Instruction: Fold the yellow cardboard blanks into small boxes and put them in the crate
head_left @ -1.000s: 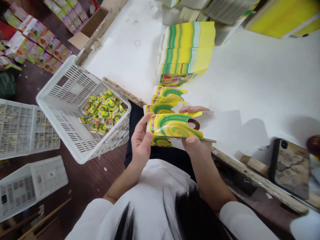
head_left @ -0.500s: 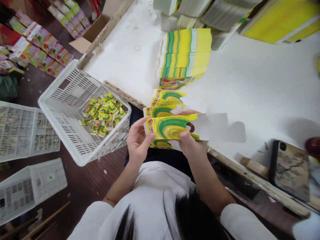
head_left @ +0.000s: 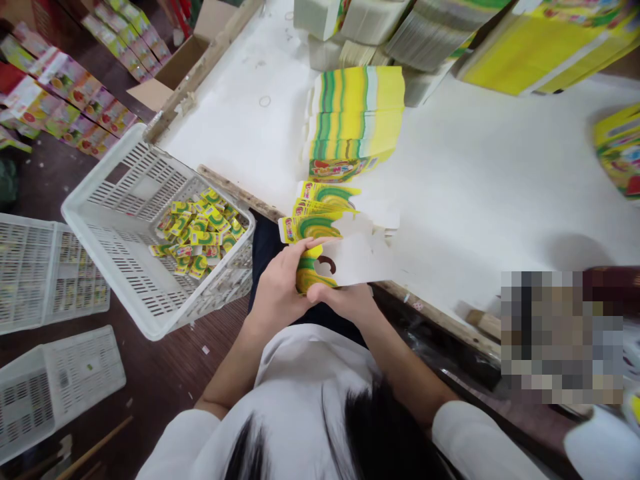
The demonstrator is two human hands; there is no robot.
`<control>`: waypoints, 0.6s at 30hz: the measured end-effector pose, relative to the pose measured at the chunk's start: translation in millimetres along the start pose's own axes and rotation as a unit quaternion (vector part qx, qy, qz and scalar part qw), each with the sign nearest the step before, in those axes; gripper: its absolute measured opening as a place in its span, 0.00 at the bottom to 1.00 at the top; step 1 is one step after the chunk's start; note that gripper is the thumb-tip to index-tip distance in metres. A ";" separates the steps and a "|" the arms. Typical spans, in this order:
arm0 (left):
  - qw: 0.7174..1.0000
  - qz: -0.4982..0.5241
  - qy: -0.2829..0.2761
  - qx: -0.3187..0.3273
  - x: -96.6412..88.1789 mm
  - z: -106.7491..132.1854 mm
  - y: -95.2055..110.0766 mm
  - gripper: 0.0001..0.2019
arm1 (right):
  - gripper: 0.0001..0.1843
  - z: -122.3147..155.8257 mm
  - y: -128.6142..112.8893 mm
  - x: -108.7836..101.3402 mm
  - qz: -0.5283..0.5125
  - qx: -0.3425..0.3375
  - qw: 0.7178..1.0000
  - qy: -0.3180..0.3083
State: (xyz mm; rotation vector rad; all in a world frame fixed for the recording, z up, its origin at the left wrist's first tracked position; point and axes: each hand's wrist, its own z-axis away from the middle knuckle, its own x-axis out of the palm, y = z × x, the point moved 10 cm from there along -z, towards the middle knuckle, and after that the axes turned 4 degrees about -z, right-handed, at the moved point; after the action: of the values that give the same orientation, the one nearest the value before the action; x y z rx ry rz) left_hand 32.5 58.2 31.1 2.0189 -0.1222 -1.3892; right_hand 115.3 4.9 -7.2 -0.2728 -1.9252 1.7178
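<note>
A yellow and green printed carton [head_left: 307, 272] with a cut-out hole and a long white flap is between my two hands at the table's near edge. My left hand [head_left: 281, 283] is wrapped round its left end and covers much of the print. Closed on the near edge beside it, my right hand [head_left: 346, 301] has its thumb close to the left hand and its fingers mostly hidden underneath. Just beyond lie overlapping flat cartons [head_left: 320, 223], and behind them leans a fanned stack of more printed cartons [head_left: 353, 123].
On my left, a white plastic basket [head_left: 157, 317] holds many small folded yellow-green boxes [head_left: 205, 237]. Bundled cartons [head_left: 425, 40] stand at the back of the white table [head_left: 490, 180]. More crates [head_left: 75, 373] and an open cardboard box [head_left: 173, 73] are on the left.
My left hand has closed further over the carton's left end. My right hand has moved left towards it, and the carton has shifted slightly left and shows less print.
</note>
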 end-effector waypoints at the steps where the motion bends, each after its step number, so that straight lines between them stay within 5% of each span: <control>1: 1.000 0.001 0.007 -0.019 -1.3 -0.2 -4.7 0.31 | 0.39 2.9 6.4 1.9 -0.039 0.012 0.999 -0.009; 5: 0.997 -0.044 0.014 -0.066 -3.0 2.3 -18.3 0.32 | 0.32 12.6 23.0 4.2 -0.178 0.059 0.982 -0.013; 10: 0.999 -0.026 0.017 -0.025 0.8 5.2 -12.9 0.37 | 0.29 10.7 26.2 11.1 -0.244 0.168 0.955 0.006; 18: 0.998 -0.009 0.032 0.051 -1.9 5.4 -0.8 0.38 | 0.33 9.4 31.2 20.5 -0.296 0.217 0.929 -0.054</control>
State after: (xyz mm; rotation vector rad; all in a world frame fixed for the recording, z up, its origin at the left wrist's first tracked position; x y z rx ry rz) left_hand 26.8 57.1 31.0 2.1517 -0.1495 -1.3530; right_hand 87.1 12.1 -32.5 0.5262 -1.4253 1.6830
